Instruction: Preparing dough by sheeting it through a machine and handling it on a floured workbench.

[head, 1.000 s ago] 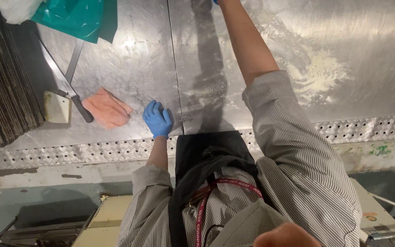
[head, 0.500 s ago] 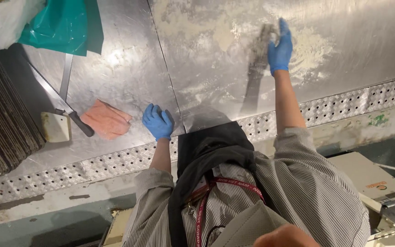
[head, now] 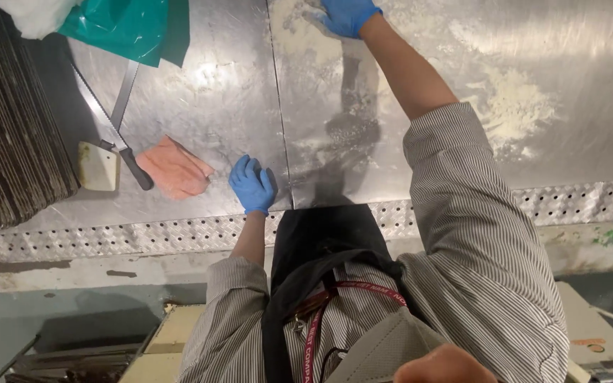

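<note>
So the steel bench (head: 200, 106) fills most of the view, scratched up and dusted with flour, with a thicker flour patch (head: 509, 106) off toward the right hand's side. There's a seam down the middle and a perforated strip along the near edge. A stack of dark trays (head: 8, 120) sits at the far left, and a green bag (head: 133, 28) lies at the top left corner.

The right arm stretches way out across the bench, and the right hand (head: 347, 14) in its blue glove lies on the floury smear at the top edge of the view. It's partly cut off by the frame, so I can't tell how its grip stands or if there's anything in it.

The left hand (head: 252, 184), also blue-gloved, rests flat on the bench near the front edge, right by the seam. Grip is wide, fingers spread, holding nothing.

The pink cloth (head: 173, 168) lies crumpled just beside the left hand, on the side away from the seam, maybe just touching the fingertips, hard to say. It's not in either grip.

Next to the cloth there's a serrated knife (head: 111, 128) with a black handle, handle end almost at the cloth, and a small cream block (head: 98, 167) on the knife's other side.
</note>
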